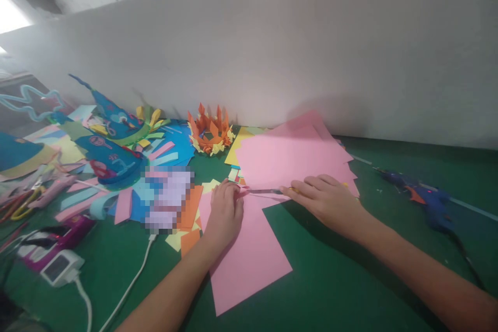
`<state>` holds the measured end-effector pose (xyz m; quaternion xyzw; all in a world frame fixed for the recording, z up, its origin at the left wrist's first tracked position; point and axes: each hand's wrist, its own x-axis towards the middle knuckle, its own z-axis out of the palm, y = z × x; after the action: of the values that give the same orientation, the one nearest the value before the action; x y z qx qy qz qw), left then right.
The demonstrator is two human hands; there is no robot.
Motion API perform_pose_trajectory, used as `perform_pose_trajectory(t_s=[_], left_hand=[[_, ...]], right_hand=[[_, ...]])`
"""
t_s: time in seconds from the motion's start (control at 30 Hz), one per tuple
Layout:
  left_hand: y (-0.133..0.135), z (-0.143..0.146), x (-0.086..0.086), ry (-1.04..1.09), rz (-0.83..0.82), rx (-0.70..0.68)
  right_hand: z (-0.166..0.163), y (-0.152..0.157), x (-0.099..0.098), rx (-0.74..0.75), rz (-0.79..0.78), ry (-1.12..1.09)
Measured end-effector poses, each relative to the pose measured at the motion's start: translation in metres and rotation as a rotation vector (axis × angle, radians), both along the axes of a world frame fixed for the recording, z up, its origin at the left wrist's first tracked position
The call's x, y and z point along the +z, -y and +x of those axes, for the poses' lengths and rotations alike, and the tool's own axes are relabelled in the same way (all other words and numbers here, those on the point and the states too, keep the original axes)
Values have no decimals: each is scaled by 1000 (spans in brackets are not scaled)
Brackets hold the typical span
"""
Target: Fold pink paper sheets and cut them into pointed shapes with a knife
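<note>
In the head view, the right hand has its fingers closed around a slim cutter, its blade at the upper edge of the front pink sheet, which lies on the green surface. The left hand touches that edge; whether its fingers pinch or press, I cannot tell.

The right hand is hiding most of the handle of a bladed tool. Pixelation is blurring a lilac rectangle. The left edge is cutting off a blue hat. Pink sheets are partly covering a yellow one.
</note>
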<state>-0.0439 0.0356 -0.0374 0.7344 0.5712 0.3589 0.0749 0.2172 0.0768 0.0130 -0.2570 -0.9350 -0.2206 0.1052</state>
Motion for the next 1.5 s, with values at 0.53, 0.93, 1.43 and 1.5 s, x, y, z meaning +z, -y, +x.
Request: perform_pose_trajectory(t_s=[0.53,0.93,1.43,1.5], left_hand=[[1,1,-1,-27,-22,10],[4,5,-1,-145,-33,78],[2,4,7,-228,-37,-91],[2,3,9,-250,-4,-201]], right_hand=[[-16,-19,21,7,82,73],[-36,-32,-6,16,-122,19],[-19,-26,-11,-209,-303,-95],[-4,-22,-10,-254,-325,-136]])
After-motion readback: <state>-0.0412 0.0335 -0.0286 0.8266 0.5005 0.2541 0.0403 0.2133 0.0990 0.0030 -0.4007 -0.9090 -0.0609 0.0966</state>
